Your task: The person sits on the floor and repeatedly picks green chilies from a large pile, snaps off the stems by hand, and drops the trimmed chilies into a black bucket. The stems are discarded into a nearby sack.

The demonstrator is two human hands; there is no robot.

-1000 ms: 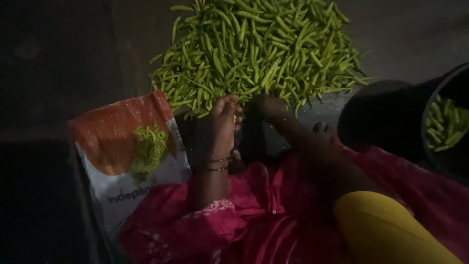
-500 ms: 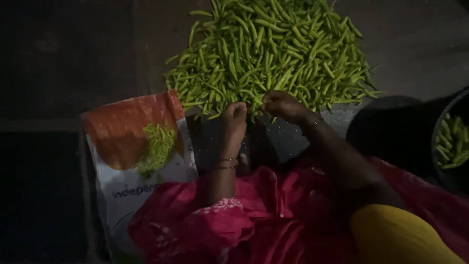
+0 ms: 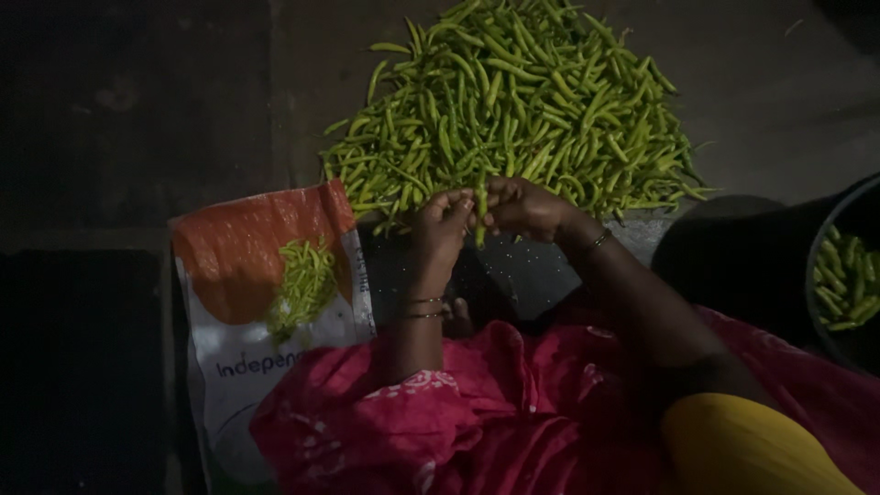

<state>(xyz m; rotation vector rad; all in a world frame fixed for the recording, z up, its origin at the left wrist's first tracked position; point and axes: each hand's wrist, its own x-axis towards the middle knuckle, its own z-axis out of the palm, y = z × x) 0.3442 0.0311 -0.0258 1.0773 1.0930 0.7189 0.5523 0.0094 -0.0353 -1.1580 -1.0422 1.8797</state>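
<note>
A big heap of green chillies lies on the floor in front of me. My left hand and my right hand meet at the heap's near edge. Between their fingertips they pinch one green chilli, which hangs down. Thin bangles circle both wrists. A small pile of green stems rests on an orange and white sack at my left.
A dark round tub at the right edge holds more green chillies. My pink garment and a yellow fold fill the lower frame. The grey floor around is dim; the left side is very dark.
Both hands have lifted from the heap's edge and come together on a single chilli. The view has shifted slightly, showing more of the heap.
</note>
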